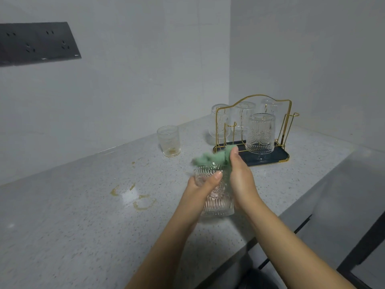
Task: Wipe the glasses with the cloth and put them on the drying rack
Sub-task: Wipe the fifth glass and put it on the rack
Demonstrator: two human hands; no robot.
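Note:
My left hand (pixel 205 185) grips a clear embossed glass (pixel 217 200) held above the counter, its mouth pointing away from me. My right hand (pixel 241 174) holds a green cloth (pixel 210 157) at the glass's mouth; the cloth is blurred. One more glass (pixel 169 140) stands upright on the counter at the back, with a little yellowish liquid at its bottom. The gold wire drying rack (pixel 289 105) on a dark tray (pixel 268 159) carries several glasses upside down, the nearest (pixel 260 133) at its front.
Yellowish liquid rings (pixel 143 203) mark the grey speckled counter (pixel 73 226) left of my hands. A dark socket panel (pixel 37 43) is on the left wall. The rack stands in the corner of two walls. The counter's front edge runs at the lower right.

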